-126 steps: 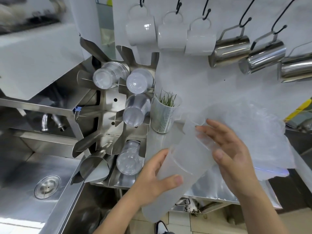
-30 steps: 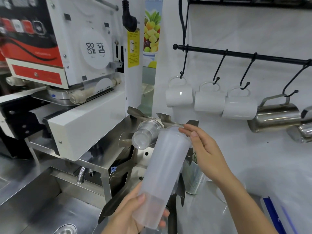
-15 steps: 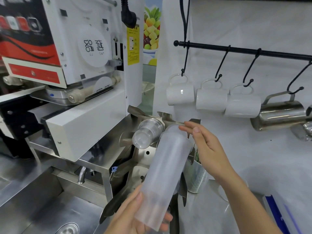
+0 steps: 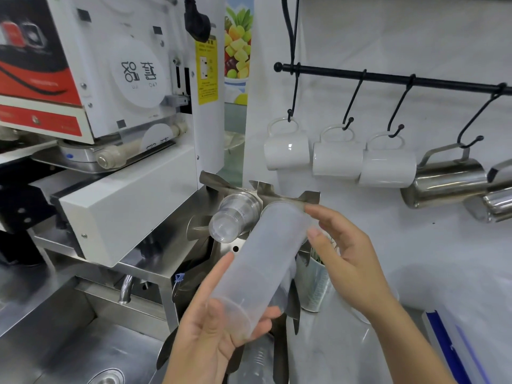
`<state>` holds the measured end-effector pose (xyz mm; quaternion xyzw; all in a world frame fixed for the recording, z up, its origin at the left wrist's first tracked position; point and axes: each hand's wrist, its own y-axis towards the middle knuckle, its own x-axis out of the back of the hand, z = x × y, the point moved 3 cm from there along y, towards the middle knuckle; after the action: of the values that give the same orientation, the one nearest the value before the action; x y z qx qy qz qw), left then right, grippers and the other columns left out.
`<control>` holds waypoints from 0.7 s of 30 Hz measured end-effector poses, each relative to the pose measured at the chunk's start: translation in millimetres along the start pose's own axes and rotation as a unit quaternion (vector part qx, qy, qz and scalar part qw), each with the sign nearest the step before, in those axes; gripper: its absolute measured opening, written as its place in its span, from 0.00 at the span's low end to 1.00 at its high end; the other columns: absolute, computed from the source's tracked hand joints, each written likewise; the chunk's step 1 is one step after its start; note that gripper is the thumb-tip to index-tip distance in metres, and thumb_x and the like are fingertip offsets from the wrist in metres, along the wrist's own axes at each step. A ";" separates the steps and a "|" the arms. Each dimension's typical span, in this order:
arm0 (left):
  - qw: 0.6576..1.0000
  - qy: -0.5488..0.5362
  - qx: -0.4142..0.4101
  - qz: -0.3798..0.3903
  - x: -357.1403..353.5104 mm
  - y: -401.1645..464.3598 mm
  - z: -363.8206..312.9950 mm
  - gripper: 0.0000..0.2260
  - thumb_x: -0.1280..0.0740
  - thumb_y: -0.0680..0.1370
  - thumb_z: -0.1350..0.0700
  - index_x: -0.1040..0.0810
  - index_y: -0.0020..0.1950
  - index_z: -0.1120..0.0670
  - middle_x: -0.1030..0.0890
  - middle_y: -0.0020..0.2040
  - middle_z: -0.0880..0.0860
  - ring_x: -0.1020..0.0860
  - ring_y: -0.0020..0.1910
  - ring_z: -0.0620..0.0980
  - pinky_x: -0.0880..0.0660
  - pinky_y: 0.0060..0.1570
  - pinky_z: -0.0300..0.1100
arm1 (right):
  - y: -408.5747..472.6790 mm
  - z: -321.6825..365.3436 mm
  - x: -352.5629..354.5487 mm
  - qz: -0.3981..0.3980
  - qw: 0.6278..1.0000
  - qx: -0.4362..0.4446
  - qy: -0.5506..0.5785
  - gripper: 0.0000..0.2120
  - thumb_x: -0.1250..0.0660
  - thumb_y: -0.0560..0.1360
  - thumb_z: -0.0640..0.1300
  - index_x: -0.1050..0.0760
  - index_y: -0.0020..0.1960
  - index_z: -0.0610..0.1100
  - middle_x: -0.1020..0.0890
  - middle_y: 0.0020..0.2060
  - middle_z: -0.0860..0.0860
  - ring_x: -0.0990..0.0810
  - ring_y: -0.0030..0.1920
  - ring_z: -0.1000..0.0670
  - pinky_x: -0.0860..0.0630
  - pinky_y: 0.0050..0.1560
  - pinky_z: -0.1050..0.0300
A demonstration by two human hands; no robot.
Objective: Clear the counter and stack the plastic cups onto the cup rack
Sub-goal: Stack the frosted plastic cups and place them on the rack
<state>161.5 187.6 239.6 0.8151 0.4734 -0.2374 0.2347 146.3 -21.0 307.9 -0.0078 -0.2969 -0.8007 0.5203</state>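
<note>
Since half second ago, cup stack (image 4: 263, 261) pushed slightly higher, top end now at upper right slot of cup rack (image 4: 288, 196). Left hand (image 4: 221, 325) grips stack's bottom end. Right hand (image 4: 343, 253) loosely curled, fingertips touching stack's top rim beside rack. Clear cups (image 4: 235, 217) sit in rack slot just left of stack. Mugs (image 4: 336, 157) hang right of rack.

view: head, single | faces: forward and down | near: cup rack (image 4: 260, 195) and both hands close | far: wall behind
</note>
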 end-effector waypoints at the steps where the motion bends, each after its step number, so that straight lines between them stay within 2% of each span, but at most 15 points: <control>1: 1.000 0.008 -0.021 -0.006 -0.3 1.3 -1.9 0.43 0.17 0.52 0.36 0.19 0.65 0.45 0.15 0.60 0.59 0.15 0.44 0.73 0.16 0.36 0.50 | -4.2 1.9 0.1 0.000 1.000 0.002 -0.003 0.13 0.33 0.77 0.49 0.22 0.61 0.56 0.18 0.59 0.63 0.24 0.65 0.61 0.29 0.66 0.59; 3: 0.998 0.029 -0.051 -0.036 4.9 4.5 -0.7 0.36 0.19 0.59 0.36 0.19 0.64 0.45 0.15 0.60 0.58 0.15 0.39 0.71 0.16 0.34 0.49 | -11.4 6.5 -1.1 0.005 1.000 0.012 -0.003 0.11 0.31 0.77 0.46 0.20 0.58 0.55 0.18 0.58 0.62 0.23 0.64 0.60 0.28 0.65 0.62; 5: 0.992 0.057 -0.081 -0.072 6.6 8.0 -0.1 0.32 0.20 0.62 0.36 0.18 0.63 0.46 0.15 0.60 0.55 0.15 0.34 0.67 0.17 0.31 0.47 | -17.2 12.6 -4.0 0.014 1.000 0.020 0.007 0.11 0.30 0.74 0.49 0.19 0.56 0.55 0.17 0.57 0.60 0.23 0.64 0.58 0.29 0.64 0.65; 7: 0.989 0.067 -0.106 -0.078 2.8 11.5 -3.3 0.31 0.19 0.62 0.38 0.17 0.61 0.48 0.15 0.58 0.55 0.16 0.29 0.63 0.19 0.28 0.45 | -21.5 18.8 -7.9 0.023 0.999 0.026 0.011 0.13 0.31 0.72 0.54 0.18 0.55 0.55 0.17 0.56 0.60 0.22 0.64 0.57 0.29 0.64 0.65; 10: 0.985 0.064 -0.127 -0.101 -0.9 16.1 -4.3 0.29 0.18 0.60 0.39 0.15 0.58 0.49 0.13 0.53 0.56 0.17 0.26 0.61 0.21 0.24 0.42 | -24.9 25.3 -10.5 0.025 0.999 0.035 0.008 0.13 0.31 0.71 0.55 0.17 0.53 0.54 0.17 0.55 0.59 0.21 0.63 0.54 0.26 0.62 0.61; 13: 0.983 0.058 -0.136 -0.108 -2.6 20.5 -4.1 0.29 0.17 0.59 0.39 0.14 0.57 0.48 0.14 0.51 0.59 0.17 0.26 0.60 0.21 0.24 0.42 | -25.9 29.8 -11.9 0.021 0.999 0.046 0.003 0.12 0.30 0.71 0.55 0.17 0.53 0.54 0.17 0.54 0.58 0.20 0.61 0.51 0.25 0.60 0.58; 17: 0.986 0.047 -0.127 -0.097 -4.0 27.4 -2.1 0.27 0.18 0.62 0.42 0.14 0.57 0.50 0.19 0.61 0.65 0.17 0.30 0.61 0.20 0.27 0.42 | -24.9 33.1 -15.0 0.007 0.998 0.064 -0.017 0.12 0.28 0.69 0.55 0.18 0.51 0.54 0.17 0.53 0.58 0.20 0.60 0.51 0.25 0.57 0.61; 21: 0.990 0.030 -0.117 -0.070 -6.9 35.2 -0.3 0.18 0.27 0.69 0.51 0.14 0.58 0.49 0.21 0.65 0.66 0.14 0.36 0.62 0.18 0.31 0.44 | -21.3 31.2 -16.7 -0.017 0.997 0.063 -0.033 0.12 0.28 0.69 0.55 0.17 0.50 0.52 0.17 0.52 0.58 0.20 0.59 0.52 0.26 0.56 0.64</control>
<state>189.5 167.7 249.6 0.7535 0.5607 -0.1718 0.2972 126.9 14.0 318.3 0.0038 -0.3639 -0.7883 0.4961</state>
